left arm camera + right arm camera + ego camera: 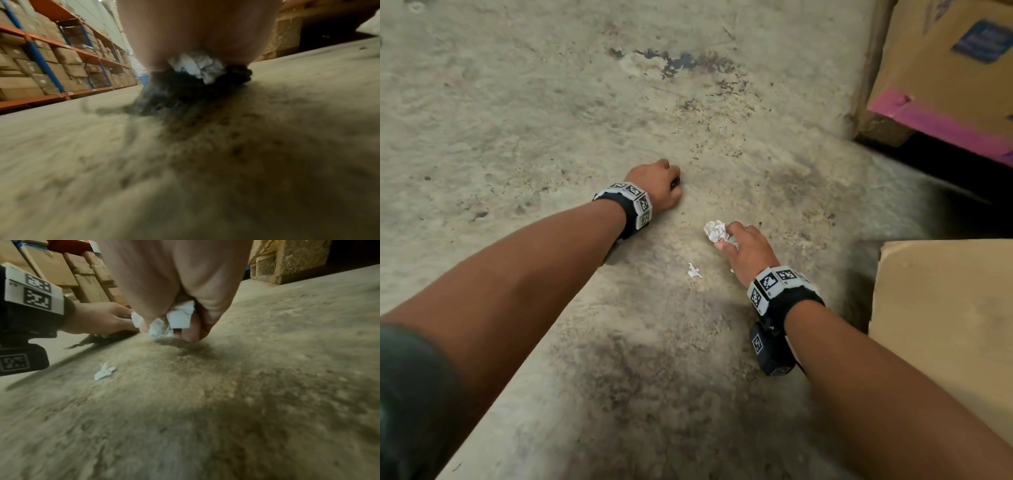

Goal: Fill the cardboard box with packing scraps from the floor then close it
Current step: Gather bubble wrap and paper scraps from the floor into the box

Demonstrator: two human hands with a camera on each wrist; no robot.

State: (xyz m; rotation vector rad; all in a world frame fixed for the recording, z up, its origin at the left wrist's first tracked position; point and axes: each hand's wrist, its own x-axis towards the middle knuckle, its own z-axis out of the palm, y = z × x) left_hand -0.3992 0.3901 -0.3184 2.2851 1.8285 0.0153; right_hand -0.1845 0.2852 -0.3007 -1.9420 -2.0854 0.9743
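Observation:
My left hand (pixel 675 186) is down on the concrete floor, curled round a wad of packing scraps. The left wrist view shows that wad as crumpled white paper (pixel 195 68) over a dark scrap (pixel 185 92) that touches the floor. My right hand (pixel 724 237) grips a ball of crumpled white paper (pixel 716 230) just above the floor; white paper (pixel 179 318) pokes out between its fingers (pixel 191 332). A small white scrap (pixel 694 270) lies loose on the floor between my arms, also seen as the small scrap (pixel 103 373). The plain cardboard box (pixel 945 325) stands at my right.
Another cardboard box with a pink edge and a blue label (pixel 945 75) sits at the far right, with a dark gap beneath it. Orange and blue racks of cartons (pixel 51 56) line the left. A wooden pallet block (pixel 287 261) stands behind.

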